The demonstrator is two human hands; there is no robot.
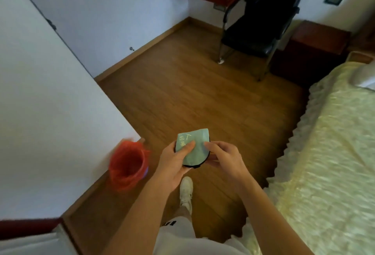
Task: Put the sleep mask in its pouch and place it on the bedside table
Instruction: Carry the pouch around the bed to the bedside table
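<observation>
You hold the green pouch in front of your body with both hands, your left hand closed on its side and your right hand pinching its edge, probably so the mask inside, hidden, cannot slip out.

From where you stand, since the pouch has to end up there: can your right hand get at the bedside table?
Probably not yet. The right hand is at the pouch, and the bedside table stands well ahead beyond the bed corner. The floor between looks free.
</observation>
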